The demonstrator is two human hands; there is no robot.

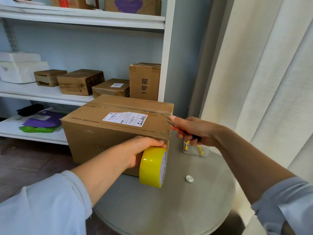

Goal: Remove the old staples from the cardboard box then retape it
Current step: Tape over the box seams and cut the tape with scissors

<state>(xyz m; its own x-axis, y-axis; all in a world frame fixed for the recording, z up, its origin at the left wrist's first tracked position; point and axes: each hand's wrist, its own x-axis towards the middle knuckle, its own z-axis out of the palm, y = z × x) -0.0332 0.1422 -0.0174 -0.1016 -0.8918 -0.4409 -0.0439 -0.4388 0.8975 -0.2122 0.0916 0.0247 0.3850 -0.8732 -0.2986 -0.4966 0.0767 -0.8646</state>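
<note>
Standing on the round table point(177, 209), the box point(116, 131) has its labelled top up, toward eleven o'clock of the tabletop. The left hand point(142, 150) curls round a yellow tape roll point(152, 167), holding it against the box's near face at the right corner. The right hand point(191, 131) grips a cutter point(179, 130) with an orange and black handle, its tip at the box's right top edge, forefinger stretched along it. A clear holder point(194, 150) with yellow parts lies at the table's one o'clock. Shelves point(81, 22) behind carry smaller boxes.
</note>
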